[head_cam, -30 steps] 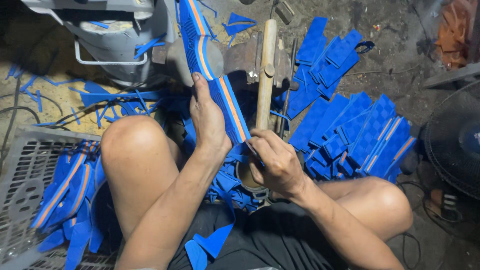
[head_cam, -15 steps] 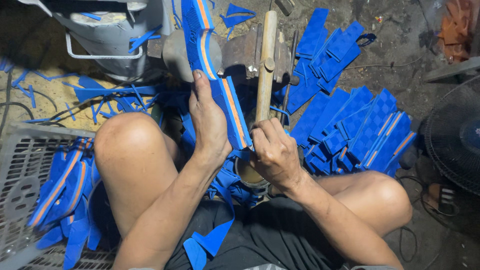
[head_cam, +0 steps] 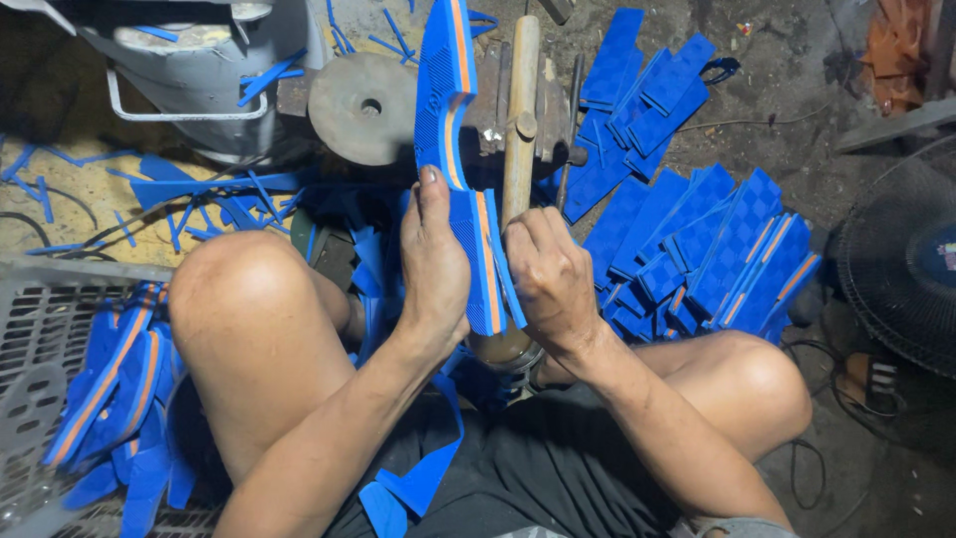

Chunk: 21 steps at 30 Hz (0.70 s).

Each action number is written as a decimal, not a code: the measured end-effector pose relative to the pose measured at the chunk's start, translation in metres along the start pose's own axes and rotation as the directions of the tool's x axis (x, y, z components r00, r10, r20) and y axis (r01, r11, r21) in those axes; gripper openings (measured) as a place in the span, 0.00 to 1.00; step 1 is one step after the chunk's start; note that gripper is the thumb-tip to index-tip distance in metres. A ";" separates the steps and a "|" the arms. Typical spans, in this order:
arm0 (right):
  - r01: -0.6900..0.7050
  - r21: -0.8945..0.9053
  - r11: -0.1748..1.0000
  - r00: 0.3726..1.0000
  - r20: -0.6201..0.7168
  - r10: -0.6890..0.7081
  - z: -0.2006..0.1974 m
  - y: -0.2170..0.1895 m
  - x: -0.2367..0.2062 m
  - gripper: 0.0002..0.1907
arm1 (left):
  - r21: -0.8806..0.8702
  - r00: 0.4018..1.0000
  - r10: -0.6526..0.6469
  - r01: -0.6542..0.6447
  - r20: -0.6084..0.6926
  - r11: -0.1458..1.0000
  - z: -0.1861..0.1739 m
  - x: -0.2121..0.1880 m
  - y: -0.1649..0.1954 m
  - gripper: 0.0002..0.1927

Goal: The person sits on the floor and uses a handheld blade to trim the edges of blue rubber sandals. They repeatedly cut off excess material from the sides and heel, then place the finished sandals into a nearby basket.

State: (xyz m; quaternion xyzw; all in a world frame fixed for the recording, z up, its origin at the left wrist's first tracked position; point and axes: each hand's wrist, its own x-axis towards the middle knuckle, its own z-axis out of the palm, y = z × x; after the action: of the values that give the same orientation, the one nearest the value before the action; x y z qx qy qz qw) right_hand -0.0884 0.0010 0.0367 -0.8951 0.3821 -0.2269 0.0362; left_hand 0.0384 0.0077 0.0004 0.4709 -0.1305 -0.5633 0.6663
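Blue foam sole strip with orange stripe (head_cam: 460,189) held on edge between the knees, likely light and bendy, best gripped low near its lower end. Left hand (head_cam: 435,264) clasping its flat side; right hand (head_cam: 550,279) closed around wooden handle (head_cam: 520,120). Cut blue sole pieces (head_cam: 697,249) piled on floor (head_cam: 797,100) at right, gray crate (head_cam: 40,329) at left.

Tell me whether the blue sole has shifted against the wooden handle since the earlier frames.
Cannot tell for sure. The blue sole stands held in the left hand just left of the wooden handle, as before; the whole view shifted, so the camera moved.
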 end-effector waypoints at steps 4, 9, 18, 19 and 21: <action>-0.055 -0.015 0.998 0.998 -0.018 0.055 0.003 0.005 0.004 0.07 | 0.058 0.999 0.044 -0.046 0.027 0.997 0.002 -0.006 -0.002 0.20; -0.070 0.028 0.997 0.997 -0.031 0.071 0.007 0.011 0.008 0.06 | 0.111 0.999 0.001 -0.004 0.035 0.994 0.003 -0.010 0.000 0.20; -0.193 0.159 0.968 0.970 -0.116 0.213 0.002 0.056 0.012 0.08 | 0.113 0.973 -0.089 0.066 0.211 0.991 0.007 -0.017 0.003 0.21; -0.162 0.155 0.975 0.976 -0.124 0.182 0.001 0.057 0.010 0.08 | 0.112 0.983 -0.080 0.062 0.164 0.992 0.008 -0.015 0.006 0.21; -0.097 0.163 0.982 0.983 -0.136 0.119 0.001 0.057 0.005 0.10 | 0.116 0.997 -0.063 0.056 0.055 0.992 0.007 -0.010 0.017 0.21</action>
State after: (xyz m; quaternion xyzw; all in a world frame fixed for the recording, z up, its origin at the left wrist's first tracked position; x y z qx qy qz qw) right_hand -0.1232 -0.0421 0.0245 -0.8485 0.4129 -0.3184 0.0905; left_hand 0.0409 0.0115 0.0208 0.4955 -0.1678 -0.5880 0.6169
